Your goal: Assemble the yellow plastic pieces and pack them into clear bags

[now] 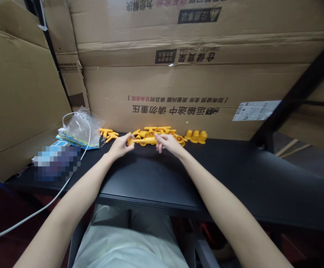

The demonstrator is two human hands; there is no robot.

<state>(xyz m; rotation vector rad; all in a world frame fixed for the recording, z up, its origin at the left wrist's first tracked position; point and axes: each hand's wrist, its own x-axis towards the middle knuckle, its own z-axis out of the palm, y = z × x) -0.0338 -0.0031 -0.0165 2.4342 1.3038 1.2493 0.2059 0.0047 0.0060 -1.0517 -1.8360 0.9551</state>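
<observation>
Above the black tabletop, I hold a long yellow plastic piece level between my two hands. My left hand is closed around its flared left end, thumb and fingers pinching it. At the other end, the thumb and fingers of my right hand close on the thicker body. Just behind it lies a heap of yellow plastic parts, partly hidden by my hands. A few T-shaped yellow pieces lie left of my left hand, beside small thin dark coils. Several yellow cup-shaped parts stand to the right.
The black table runs along a wall of printed cardboard. At the left are a clear plastic bag, colourful packets and a blurred-out object. A white cable crosses there. A black metal post slants at right.
</observation>
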